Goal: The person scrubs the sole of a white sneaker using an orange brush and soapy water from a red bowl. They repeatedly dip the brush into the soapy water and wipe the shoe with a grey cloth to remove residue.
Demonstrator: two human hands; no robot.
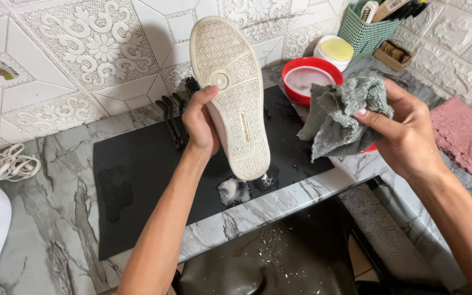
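Marbled counter (55, 218); ridged rubber sole (230, 93), crumpled cloth (340, 112).

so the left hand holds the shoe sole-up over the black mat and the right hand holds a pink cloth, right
Not quite: the cloth in the right hand is grey, not pink; a pink cloth lies apart on the counter. The rest stands: the left hand holds the shoe sole-up over the black mat, as the head view shows.

shoe (230, 93) above mat (137, 180); cloth (340, 112) right of shoe; bowl (308, 76) behind cloth; laces (7, 163) far left.
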